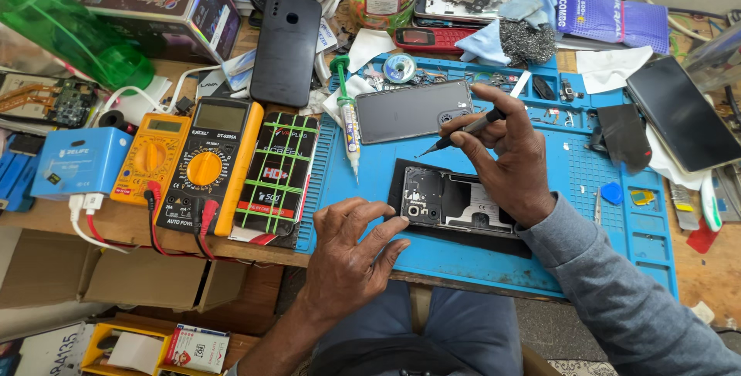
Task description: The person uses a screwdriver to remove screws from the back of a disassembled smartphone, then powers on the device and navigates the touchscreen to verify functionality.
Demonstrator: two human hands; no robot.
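Blue mat (pixel 587 183) carries an opened phone (pixel 455 202) near its front edge, just beside a detached back cover (pixel 413 111). The left hand (pixel 351 256) lies with fingers spread, fingertips steadying the phone's camera end; the right hand (pixel 509 160) pinches a screwdriver (pixel 463 130), tip raised above the phone. A slipping tip could likely scratch the exposed board, and loosened screws may roll off the mat.
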